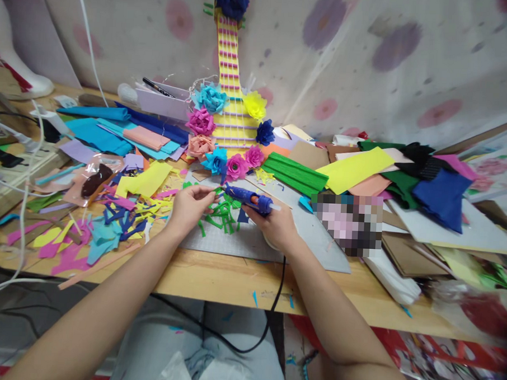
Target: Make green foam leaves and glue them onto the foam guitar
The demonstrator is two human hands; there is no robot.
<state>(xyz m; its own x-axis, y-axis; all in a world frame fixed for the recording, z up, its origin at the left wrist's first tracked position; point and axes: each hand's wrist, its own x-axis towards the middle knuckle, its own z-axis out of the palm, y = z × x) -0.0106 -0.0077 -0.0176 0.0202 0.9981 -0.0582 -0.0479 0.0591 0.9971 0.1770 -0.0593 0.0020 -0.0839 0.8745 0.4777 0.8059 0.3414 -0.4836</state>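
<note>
- Blue glue gun (247,196) sits gripped in your right hand (277,226), its front end pointing leftward.
- Your left hand (190,208) bunches its fingers near that end; whether they close on anything, I cannot tell.
- Green paper strips (224,215) lie below, on the grey mat (312,246).
- Behind stands the flower-trimmed guitar (235,125).

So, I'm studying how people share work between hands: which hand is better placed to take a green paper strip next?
Probably the left hand: its fingertips are beside the green paper strips, though I can't tell whether they pinch something. The right hand is busy gripping the blue glue gun.
</note>
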